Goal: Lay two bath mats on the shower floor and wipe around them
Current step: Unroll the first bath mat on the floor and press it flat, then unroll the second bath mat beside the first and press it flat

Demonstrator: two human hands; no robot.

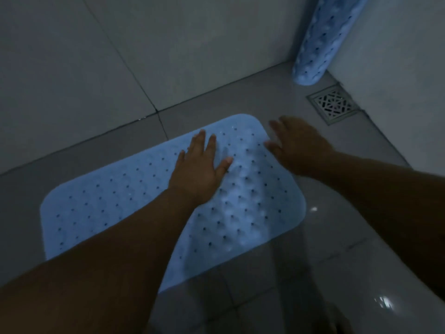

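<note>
Dim lighting in this shower, everything looks bluish-grey. A light blue bath mat (120, 208) with rows of little drain holes lies flat on the grey tiled floor (337, 237), its far edge close to the wall (72, 68) but not touching it. The right part of the mat looks a bit bumpy, not fully flattened.

The person's left hand (199, 174) rests palm down on the mat near its far right end, fingers straight and slightly spread, thumb out to the side. The right hand (298, 148) is at the mat's far right corner, fingers extended and fanned apart; it's blurry there, so it's hard to tell if it actually touches the mat or hovers just over the edge. Neither hand is gripping anything.

A second blue mat (320, 39), rolled into a tube, stands leaning in the far right corner against the wall. Just beside its lower end sits a square metal floor drain (333, 104), well apart from the flat mat.
</note>
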